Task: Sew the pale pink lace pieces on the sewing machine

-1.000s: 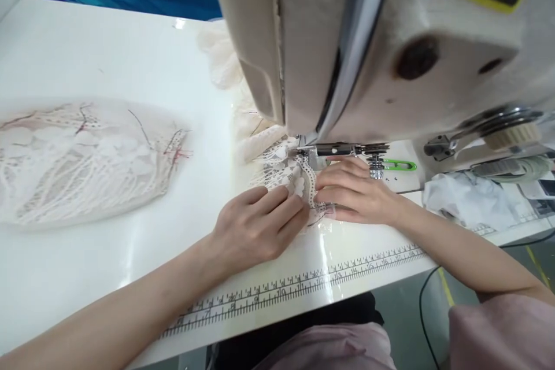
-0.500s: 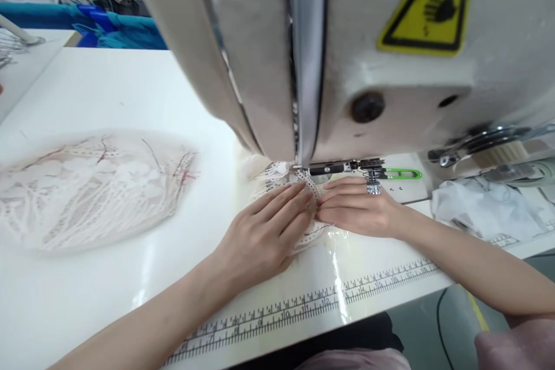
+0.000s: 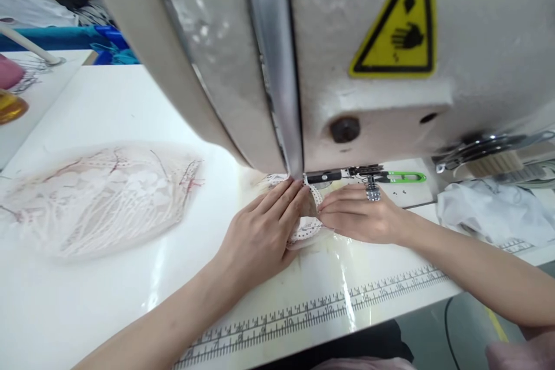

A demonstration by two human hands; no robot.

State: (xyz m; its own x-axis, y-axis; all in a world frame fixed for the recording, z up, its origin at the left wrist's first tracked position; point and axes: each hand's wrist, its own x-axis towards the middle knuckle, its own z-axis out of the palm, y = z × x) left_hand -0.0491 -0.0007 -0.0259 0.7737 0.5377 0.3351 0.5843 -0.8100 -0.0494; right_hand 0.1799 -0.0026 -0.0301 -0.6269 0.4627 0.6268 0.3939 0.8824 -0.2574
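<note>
Both hands lie flat on the lace strip (image 3: 306,230), fingers straight and gripping nothing. Left hand (image 3: 260,231) and right hand (image 3: 359,217) nearly meet at the fingertips, just near of the presser foot (image 3: 321,176) under the sewing machine (image 3: 329,40). Step looks like guiding the strip to the foot. Next calls for an even feed with fingertips clear of the needle. White tabletop (image 3: 108,312), printed ruler (image 3: 312,312) along the near edge, lace panel (image 3: 99,196) left, green snips (image 3: 405,176) and white cloth (image 3: 489,214) right.
</note>
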